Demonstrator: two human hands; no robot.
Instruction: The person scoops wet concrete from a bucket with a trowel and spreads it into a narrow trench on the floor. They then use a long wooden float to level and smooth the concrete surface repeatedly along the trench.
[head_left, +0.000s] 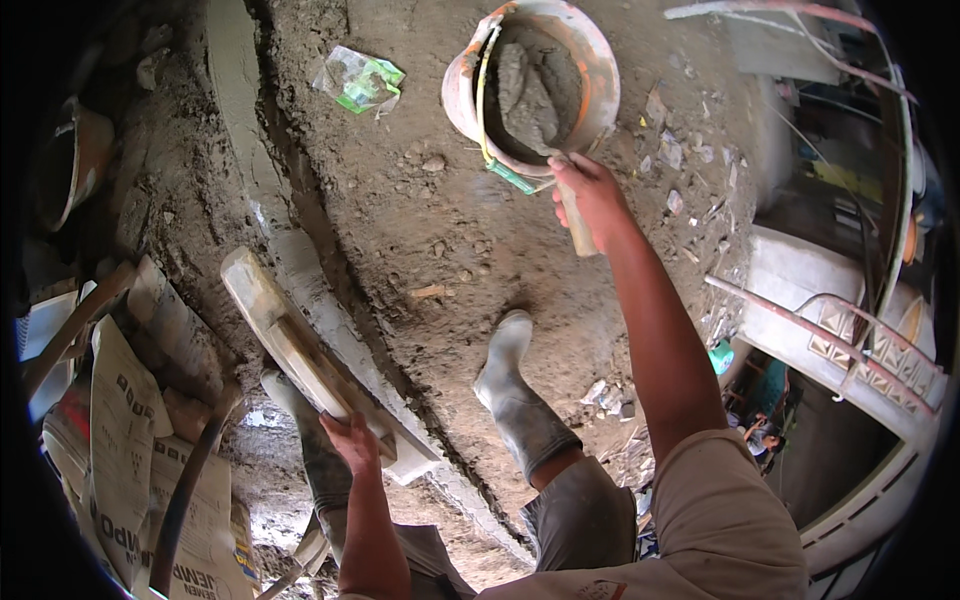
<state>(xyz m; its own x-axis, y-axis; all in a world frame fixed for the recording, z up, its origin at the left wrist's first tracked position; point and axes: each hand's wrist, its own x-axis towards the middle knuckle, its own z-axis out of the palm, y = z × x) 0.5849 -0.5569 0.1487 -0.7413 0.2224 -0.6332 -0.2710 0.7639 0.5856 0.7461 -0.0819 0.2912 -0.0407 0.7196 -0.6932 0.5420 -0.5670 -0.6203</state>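
My left hand (pixel 352 442) is closed around the handle of a long wooden plastering float (pixel 262 298), held at a slant above a strip of grey mortar (pixel 296 262) along the ground. At the far middle, my right hand (pixel 592 198) grips the wooden handle of a trowel (pixel 577 228). Its blade reaches into a round orange bucket (pixel 604 72) smeared with pale cement. Wet grey mortar (pixel 527 98) is heaped there and covers most of the blade. The bucket's wire handle with a green grip (pixel 511 178) hangs over the near left rim.
A narrow groove (pixel 318 225) runs beside the mortar strip. My boots (pixel 508 375) stand on either side. Paper cement bags (pixel 122 440) and boards lie at left, near another bucket (pixel 92 150). A plastic wrapper (pixel 362 82) lies on the soil. Metal rails (pixel 790 318) stand at right.
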